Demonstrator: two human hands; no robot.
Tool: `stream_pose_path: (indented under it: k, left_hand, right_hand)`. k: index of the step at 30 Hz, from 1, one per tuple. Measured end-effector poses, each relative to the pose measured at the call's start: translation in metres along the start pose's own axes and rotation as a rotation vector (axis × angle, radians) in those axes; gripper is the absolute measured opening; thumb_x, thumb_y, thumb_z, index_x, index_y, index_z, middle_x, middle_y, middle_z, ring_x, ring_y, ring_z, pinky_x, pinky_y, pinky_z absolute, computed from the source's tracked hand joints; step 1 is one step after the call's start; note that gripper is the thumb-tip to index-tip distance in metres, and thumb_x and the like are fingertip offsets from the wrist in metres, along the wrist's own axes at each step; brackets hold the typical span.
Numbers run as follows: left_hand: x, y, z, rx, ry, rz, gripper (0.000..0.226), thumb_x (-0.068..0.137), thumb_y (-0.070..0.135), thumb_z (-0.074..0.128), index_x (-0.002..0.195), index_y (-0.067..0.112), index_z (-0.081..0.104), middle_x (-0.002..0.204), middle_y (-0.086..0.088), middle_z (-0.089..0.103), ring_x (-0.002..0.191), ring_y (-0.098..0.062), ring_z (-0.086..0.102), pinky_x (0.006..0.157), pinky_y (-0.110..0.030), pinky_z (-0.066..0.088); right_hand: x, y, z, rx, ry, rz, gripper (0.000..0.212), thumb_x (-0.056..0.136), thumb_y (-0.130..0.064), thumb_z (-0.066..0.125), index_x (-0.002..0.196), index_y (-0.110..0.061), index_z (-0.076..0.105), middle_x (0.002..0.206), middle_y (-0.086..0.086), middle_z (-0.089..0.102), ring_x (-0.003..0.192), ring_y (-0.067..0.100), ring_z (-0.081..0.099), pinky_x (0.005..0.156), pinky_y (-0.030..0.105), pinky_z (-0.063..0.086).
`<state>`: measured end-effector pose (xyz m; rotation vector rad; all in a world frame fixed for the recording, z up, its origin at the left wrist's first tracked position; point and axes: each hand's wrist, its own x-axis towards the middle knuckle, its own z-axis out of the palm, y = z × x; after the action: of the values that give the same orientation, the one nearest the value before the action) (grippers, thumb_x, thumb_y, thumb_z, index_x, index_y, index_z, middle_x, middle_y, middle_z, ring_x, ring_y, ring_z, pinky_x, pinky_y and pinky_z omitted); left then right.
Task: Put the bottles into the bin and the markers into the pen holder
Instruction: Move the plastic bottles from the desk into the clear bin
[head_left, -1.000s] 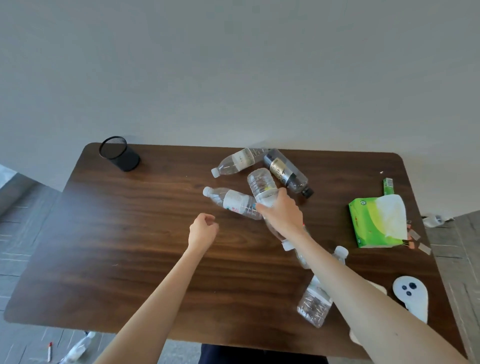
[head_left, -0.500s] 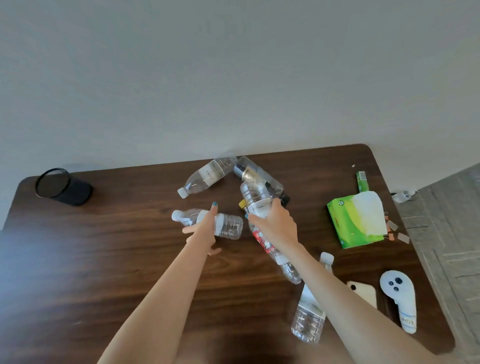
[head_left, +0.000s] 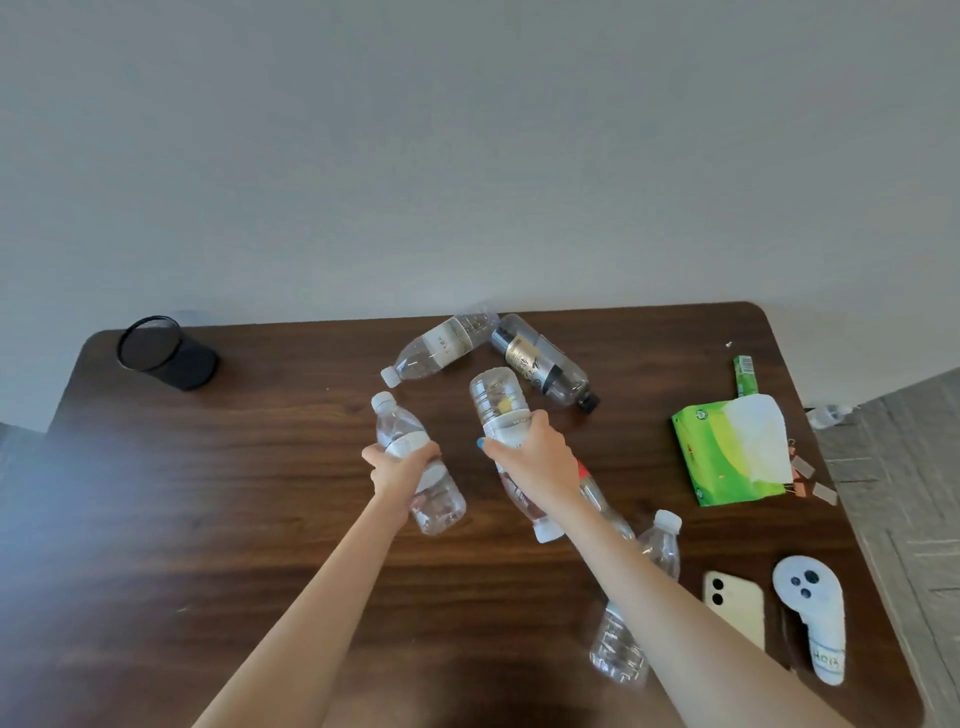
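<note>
My left hand (head_left: 400, 470) grips a clear white-labelled bottle (head_left: 402, 428) around its middle, cap pointing away from me. My right hand (head_left: 535, 457) is closed on a second clear bottle (head_left: 496, 397), base pointing away, cap toward me. Beyond them a clear bottle (head_left: 441, 345) and a dark-labelled bottle (head_left: 543, 366) lie on the brown table (head_left: 260, 493). Under my right forearm lie a red-labelled bottle (head_left: 597, 499) and another clear bottle (head_left: 623, 644). The black mesh pen holder (head_left: 166, 353) stands at the far left corner. No markers or bin are in view.
A green tissue pack (head_left: 727, 457) lies at the right, with a small green box (head_left: 744, 374) behind it and binder clips (head_left: 810, 483) beside it. A cream phone (head_left: 735, 608) and a white controller (head_left: 813, 613) rest near the right front edge. A wall rises behind the table.
My left hand closed on the white-labelled bottle and turned it cap-away. My right hand lifted its bottle slightly. The view shifted right and down.
</note>
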<state>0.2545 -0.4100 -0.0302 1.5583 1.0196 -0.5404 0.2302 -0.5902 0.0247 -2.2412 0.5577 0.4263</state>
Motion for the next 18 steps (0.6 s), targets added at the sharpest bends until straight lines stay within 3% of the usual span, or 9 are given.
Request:
stream_pose_path:
  k: [3, 8, 18]
  left_hand:
    - [-0.014, -0.011, -0.028, 0.063, -0.029, 0.113, 0.092, 0.046, 0.039, 0.077, 0.123, 0.029, 0.027, 0.120, -0.010, 0.052, 0.101, -0.028, 0.062, 0.082, -0.048, 0.058]
    - [-0.046, -0.038, -0.080, 0.127, -0.033, 0.199, 0.092, 0.053, 0.034, 0.076, 0.130, 0.031, 0.026, 0.120, -0.008, 0.052, 0.099, -0.025, 0.063, 0.081, -0.044, 0.058]
    - [-0.096, -0.120, -0.211, 0.042, 0.198, 0.234, 0.102, 0.042, 0.043, 0.075, 0.131, 0.031, 0.028, 0.121, -0.007, 0.052, 0.101, -0.025, 0.062, 0.087, -0.048, 0.056]
  right_hand:
    - [-0.017, -0.010, 0.013, 0.015, -0.044, -0.042, 0.070, 0.075, -0.059, 0.067, 0.127, -0.017, 0.043, 0.119, -0.003, 0.059, 0.106, 0.018, 0.061, 0.081, 0.033, 0.048]
    - [-0.051, -0.028, 0.042, -0.026, -0.127, -0.117, 0.066, 0.073, -0.062, 0.065, 0.117, -0.019, 0.043, 0.114, 0.000, 0.061, 0.101, 0.020, 0.063, 0.085, 0.040, 0.054]
    - [-0.141, -0.068, 0.126, -0.145, -0.319, -0.285, 0.064, 0.073, -0.060, 0.066, 0.117, -0.019, 0.044, 0.114, -0.001, 0.061, 0.099, 0.022, 0.063, 0.078, 0.035, 0.048]
